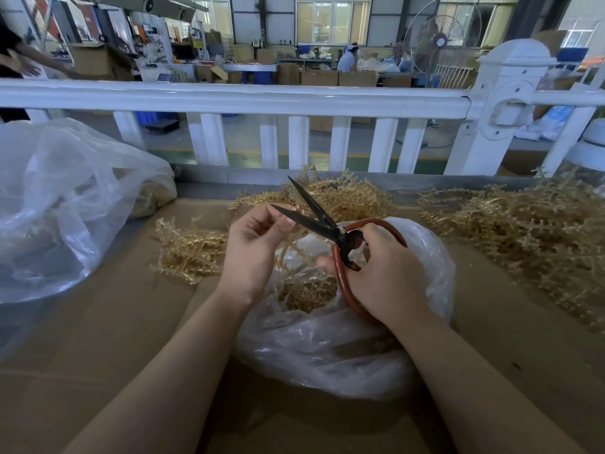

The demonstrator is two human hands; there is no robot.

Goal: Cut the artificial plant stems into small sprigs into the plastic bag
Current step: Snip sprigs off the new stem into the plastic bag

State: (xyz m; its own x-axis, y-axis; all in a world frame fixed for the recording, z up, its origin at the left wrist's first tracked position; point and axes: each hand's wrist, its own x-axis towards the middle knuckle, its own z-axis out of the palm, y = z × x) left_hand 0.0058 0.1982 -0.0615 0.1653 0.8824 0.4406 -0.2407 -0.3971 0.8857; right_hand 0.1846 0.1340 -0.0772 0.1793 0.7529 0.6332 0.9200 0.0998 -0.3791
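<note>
**Stems being cut over the plastic bag**

Stems of the golden artificial plant are lying in several heaps on the cardboard-covered table [98, 339]. Nearest to the person, the small plastic bag [327, 348] is sitting open in the middle, and cut sprigs [307, 294] are resting inside it. Just above the bag, the left hand [258, 247] is pinching one thin stem [284, 249] between thumb and fingertips, with the other fingers curling loosely. The right hand [383, 273] is gripping the red handles of the scissors [327, 224], with fingers wrapping through the loop. The black blades are standing apart, pointing far and left, and the lower blade is passing right by the left fingertips.

Left of the hands a small heap of stems [188, 253] is lying. A bigger heap [340, 198] is sitting behind the scissors, and a large pile [530, 237] is spreading on the right. At the far left a big clear bag [65, 204] is slumping. Behind the table a white railing [248, 98] is running across, with a workshop beyond it.
</note>
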